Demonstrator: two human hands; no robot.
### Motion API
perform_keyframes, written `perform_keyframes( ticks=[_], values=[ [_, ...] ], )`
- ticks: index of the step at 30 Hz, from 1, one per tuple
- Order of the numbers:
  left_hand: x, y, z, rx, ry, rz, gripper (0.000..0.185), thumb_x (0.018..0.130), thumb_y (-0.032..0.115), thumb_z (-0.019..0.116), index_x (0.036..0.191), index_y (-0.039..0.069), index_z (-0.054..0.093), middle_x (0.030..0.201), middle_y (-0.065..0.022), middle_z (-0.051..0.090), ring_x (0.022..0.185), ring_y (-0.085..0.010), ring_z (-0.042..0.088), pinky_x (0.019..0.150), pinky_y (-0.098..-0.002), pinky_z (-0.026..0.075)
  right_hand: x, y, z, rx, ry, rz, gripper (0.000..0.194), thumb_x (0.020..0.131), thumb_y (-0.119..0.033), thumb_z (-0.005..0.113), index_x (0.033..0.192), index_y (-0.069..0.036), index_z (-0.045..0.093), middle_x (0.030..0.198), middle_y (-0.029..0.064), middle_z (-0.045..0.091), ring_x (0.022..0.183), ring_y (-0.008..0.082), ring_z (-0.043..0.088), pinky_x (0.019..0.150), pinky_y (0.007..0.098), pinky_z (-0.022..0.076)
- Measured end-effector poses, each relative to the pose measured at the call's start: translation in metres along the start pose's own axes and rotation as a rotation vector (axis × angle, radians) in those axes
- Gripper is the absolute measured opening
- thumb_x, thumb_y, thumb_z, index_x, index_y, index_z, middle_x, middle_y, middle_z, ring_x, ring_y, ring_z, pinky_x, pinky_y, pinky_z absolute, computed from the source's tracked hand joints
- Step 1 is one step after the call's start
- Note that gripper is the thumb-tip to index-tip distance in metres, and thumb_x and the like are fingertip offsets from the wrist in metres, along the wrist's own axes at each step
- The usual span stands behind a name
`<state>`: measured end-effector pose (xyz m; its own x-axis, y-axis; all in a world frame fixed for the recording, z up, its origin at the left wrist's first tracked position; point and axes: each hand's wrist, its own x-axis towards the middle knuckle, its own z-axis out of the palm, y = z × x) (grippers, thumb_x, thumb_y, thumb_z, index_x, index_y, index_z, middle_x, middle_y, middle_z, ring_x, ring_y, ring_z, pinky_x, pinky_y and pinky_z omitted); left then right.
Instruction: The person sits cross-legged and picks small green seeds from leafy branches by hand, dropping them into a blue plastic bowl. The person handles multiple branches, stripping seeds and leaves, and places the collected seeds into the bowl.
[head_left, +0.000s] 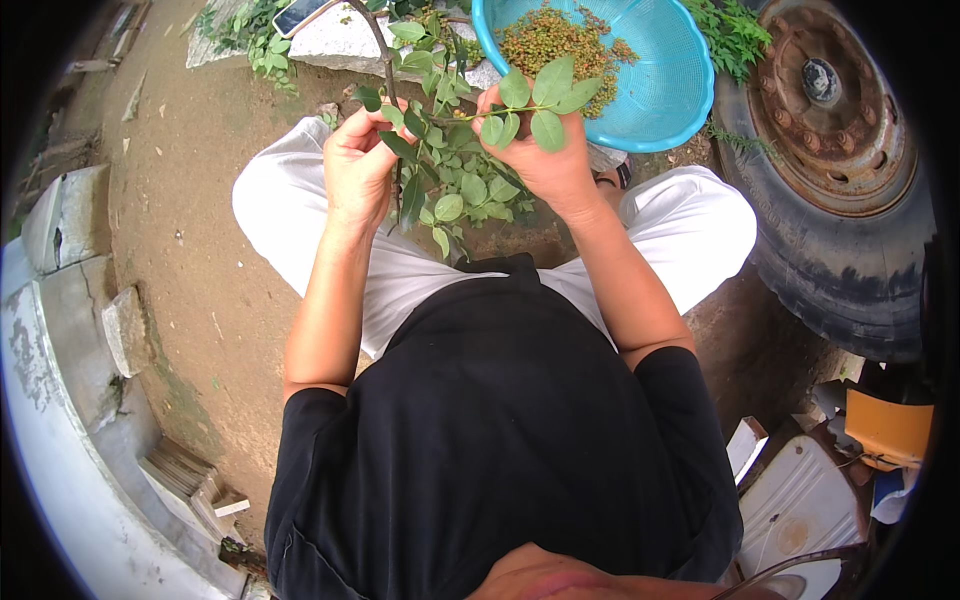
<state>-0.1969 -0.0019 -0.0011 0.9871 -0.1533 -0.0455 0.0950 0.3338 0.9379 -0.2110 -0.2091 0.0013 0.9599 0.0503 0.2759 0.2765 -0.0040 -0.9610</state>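
Observation:
Between my knees hangs a leafy branch (474, 191) with a dark woody stem (382, 49) rising past my left hand. My left hand (361, 169) pinches the branch with thumb and fingers near that stem. My right hand (551, 169) grips a side twig, and a spray of green leaves (553, 82) spreads over its fingers. What lies inside its closed fingers is hidden. Just beyond the right hand is a blue plastic mesh basket (664, 94), partly filled with small red-and-green peppercorn-like berries (551, 41).
A smartphone (300, 13) lies on a pale stone slab (337, 46) at the far side, beside cut leafy sprigs (270, 56). A large tyre on a rusty wheel (814, 247) stands close on the right. Concrete blocks (75, 217) line the left. White panels (802, 495) lie behind right.

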Motion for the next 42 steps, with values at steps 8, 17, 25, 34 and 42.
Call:
perform_keyframes(
  ticks=[8, 17, 25, 34, 42],
  values=[
    [0.004, 0.0, -0.01, -0.197, -0.08, 0.059, 0.022, 0.082, 0.01, 0.071, 0.099, -0.002, 0.064, 0.092, -0.0058, 0.059, 0.077, -0.015, 0.055, 0.069, -0.0277, 0.044, 0.006, 0.001, -0.023, 0.214, 0.241, 0.018, 0.017, 0.09, 0.001, 0.063, 0.106, 0.001, 0.059, 0.091, 0.0022, 0.063, 0.08, 0.0079, 0.06, 0.075, 0.0219, 0.0511],
    [0.008, -0.027, -0.034, -0.67, -0.099, -0.263, 0.032, 0.082, 0.01, 0.072, 0.112, 0.006, 0.06, 0.11, -0.0084, 0.064, 0.105, -0.0255, 0.06, 0.092, -0.0455, 0.05, 0.006, -0.036, -0.019, 0.69, -0.117, 0.317, 0.016, 0.095, -0.01, 0.052, 0.103, 0.002, 0.059, 0.084, 0.0039, 0.056, 0.066, 0.0071, 0.049, 0.049, 0.0176, 0.0299],
    [0.002, -0.035, -0.043, -0.598, -0.058, -0.236, 0.045, 0.074, 0.01, 0.08, 0.114, 0.004, 0.06, 0.113, -0.0077, 0.063, 0.109, -0.0223, 0.058, 0.093, -0.0382, 0.051, -0.001, -0.051, 0.031, -0.018, -0.177, 0.025, 0.024, 0.08, 0.0, 0.071, 0.104, -0.001, 0.068, 0.064, -0.0048, 0.035, 0.062, 0.0054, 0.039, 0.062, 0.0236, 0.0407],
    [-0.001, -0.027, -0.033, -0.676, -0.145, -0.287, 0.039, 0.078, 0.001, 0.07, 0.115, 0.002, 0.057, 0.111, -0.0085, 0.059, 0.104, -0.024, 0.059, 0.086, -0.0385, 0.054, -0.005, -0.04, 0.041, -0.033, -0.104, -0.002, 0.018, 0.078, 0.004, 0.069, 0.094, 0.002, 0.065, 0.063, -0.0047, 0.038, 0.062, 0.0043, 0.043, 0.06, 0.0229, 0.0433],
    [0.002, -0.021, -0.021, -0.506, -0.083, -0.109, 0.024, 0.077, 0.0, 0.074, 0.093, 0.007, 0.057, 0.095, -0.001, 0.054, 0.097, -0.0185, 0.05, 0.091, -0.0333, 0.042, -0.008, -0.033, 0.039, 0.06, -0.025, 0.219, 0.02, 0.079, -0.005, 0.075, 0.094, 0.001, 0.065, 0.063, -0.007, 0.038, 0.061, 0.0017, 0.037, 0.056, 0.0198, 0.0366]
  ],
)
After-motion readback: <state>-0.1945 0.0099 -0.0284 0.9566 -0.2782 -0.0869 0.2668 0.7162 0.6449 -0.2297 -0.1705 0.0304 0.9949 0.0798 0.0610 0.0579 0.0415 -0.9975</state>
